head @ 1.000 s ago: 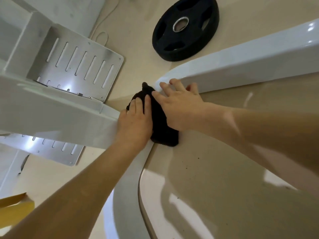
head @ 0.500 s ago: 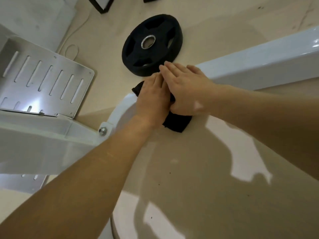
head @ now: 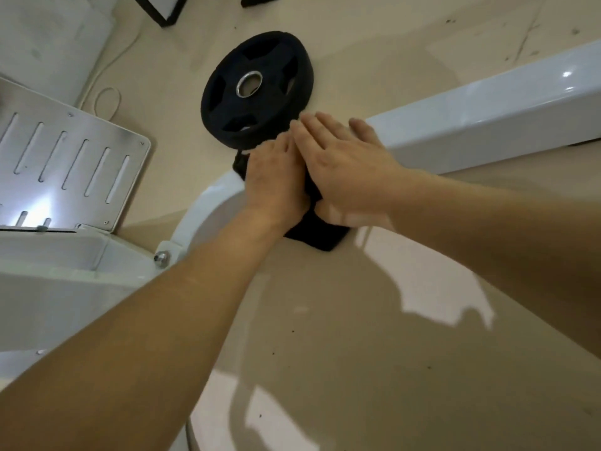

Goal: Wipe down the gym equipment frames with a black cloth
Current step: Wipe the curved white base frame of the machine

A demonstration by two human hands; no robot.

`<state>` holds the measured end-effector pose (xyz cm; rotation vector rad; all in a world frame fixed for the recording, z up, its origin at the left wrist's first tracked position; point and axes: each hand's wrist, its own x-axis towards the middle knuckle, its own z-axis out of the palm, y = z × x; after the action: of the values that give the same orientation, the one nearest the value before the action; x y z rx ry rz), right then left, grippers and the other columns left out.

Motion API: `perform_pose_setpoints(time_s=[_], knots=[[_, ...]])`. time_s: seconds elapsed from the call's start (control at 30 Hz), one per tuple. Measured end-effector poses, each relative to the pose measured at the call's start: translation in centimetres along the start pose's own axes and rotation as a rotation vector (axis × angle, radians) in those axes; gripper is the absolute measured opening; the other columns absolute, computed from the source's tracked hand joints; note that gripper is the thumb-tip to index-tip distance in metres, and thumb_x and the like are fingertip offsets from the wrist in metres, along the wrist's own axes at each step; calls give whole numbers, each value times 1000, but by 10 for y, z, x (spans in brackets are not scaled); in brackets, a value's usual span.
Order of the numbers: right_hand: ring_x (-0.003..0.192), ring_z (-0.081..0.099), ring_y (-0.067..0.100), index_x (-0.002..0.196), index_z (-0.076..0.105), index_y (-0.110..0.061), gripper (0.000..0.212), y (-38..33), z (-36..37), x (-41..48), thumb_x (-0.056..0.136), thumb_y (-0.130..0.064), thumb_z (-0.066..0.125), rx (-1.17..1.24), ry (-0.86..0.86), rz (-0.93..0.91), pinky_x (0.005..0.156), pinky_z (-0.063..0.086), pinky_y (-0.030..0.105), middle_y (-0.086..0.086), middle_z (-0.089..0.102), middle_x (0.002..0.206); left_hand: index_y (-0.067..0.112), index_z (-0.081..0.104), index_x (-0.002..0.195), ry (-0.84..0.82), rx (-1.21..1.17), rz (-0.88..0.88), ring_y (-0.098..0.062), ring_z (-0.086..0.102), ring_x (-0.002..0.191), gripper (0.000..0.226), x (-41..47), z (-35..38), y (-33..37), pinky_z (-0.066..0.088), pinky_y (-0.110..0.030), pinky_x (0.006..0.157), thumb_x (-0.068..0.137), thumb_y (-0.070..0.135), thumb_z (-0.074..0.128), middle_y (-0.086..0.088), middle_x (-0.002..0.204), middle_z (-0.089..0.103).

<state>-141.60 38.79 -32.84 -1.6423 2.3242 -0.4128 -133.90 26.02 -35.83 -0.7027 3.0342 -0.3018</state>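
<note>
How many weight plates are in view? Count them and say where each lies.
1. The black weight plate lies flat on the floor just beyond the left hand and right hand, which press the black cloth. Others may lie outside the view.

Just beyond the fingertips of both hands, a black weight plate [head: 257, 89] lies flat on the floor [head: 374, 320], blocking the way forward. To the right, a white frame beam [head: 487, 115] closes that side. To the left, the curved white frame tube [head: 208, 206], its bolt [head: 161, 258] and a slotted steel plate [head: 71, 164] crowd the space. Open tiled floor stretches toward the camera.
</note>
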Motion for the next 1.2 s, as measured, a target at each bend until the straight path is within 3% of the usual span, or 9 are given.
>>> perform_pose_setpoints(time_s=[0.13,0.23,0.4,0.53,0.7,0.87,0.97,1.07,1.2], knots=[[147,3,26,152,-3,-20,105,33,-17,-19,76,-31,68,-110,-24,135,118,5,52,8,3,159,14,30,147,74,-54,132,-22,35,134,66,14,1,67,22,-39,116,89,39,49,-7,147,39],[142,20,26,152,6,-23,96,43,-16,-21,79,-36,67,-148,20,100,113,8,59,3,15,156,10,36,145,130,-156,160,-23,38,134,65,10,-4,61,25,-39,116,87,27,60,-8,145,44],[144,17,23,153,5,-19,70,2,13,10,96,-29,44,-139,82,-62,113,9,57,1,9,161,4,29,148,76,-137,-24,-29,33,138,75,-32,6,-4,28,-47,114,85,37,56,-16,148,37],[140,24,27,152,6,-10,66,-1,16,17,96,-27,36,-243,62,-86,112,13,55,8,20,156,7,39,137,33,-125,-273,-32,47,124,79,-38,3,-26,38,-48,105,75,38,76,-14,135,48],[117,45,30,132,40,-7,43,53,-16,-23,94,-27,38,-377,124,76,105,25,51,11,48,127,3,35,141,54,-173,-29,-35,39,128,81,-4,-13,67,29,-48,109,73,41,58,-14,137,44],[107,53,30,119,43,-8,48,133,-57,-64,84,-35,60,-521,30,320,104,27,53,11,52,116,8,11,151,9,-297,166,-27,21,142,104,28,-38,171,9,-43,119,73,54,62,-10,153,25],[114,52,31,123,43,-8,49,119,-49,-42,85,-34,59,-411,-17,307,104,29,48,12,52,122,12,21,149,2,-209,152,-28,38,130,102,29,-36,138,23,-38,112,72,56,70,-9,143,40],[113,51,32,123,42,-11,46,79,-24,-16,85,-32,56,-340,46,96,92,37,41,12,52,123,14,31,145,-77,-140,34,-33,47,115,91,12,-34,75,33,-39,100,70,36,77,-13,128,49],[113,49,30,127,41,-13,46,69,-12,-11,87,-34,53,-305,99,23,103,31,46,10,51,122,17,32,141,-173,-122,-27,-31,48,113,87,5,-34,47,36,-43,102,68,33,75,-11,125,51]])
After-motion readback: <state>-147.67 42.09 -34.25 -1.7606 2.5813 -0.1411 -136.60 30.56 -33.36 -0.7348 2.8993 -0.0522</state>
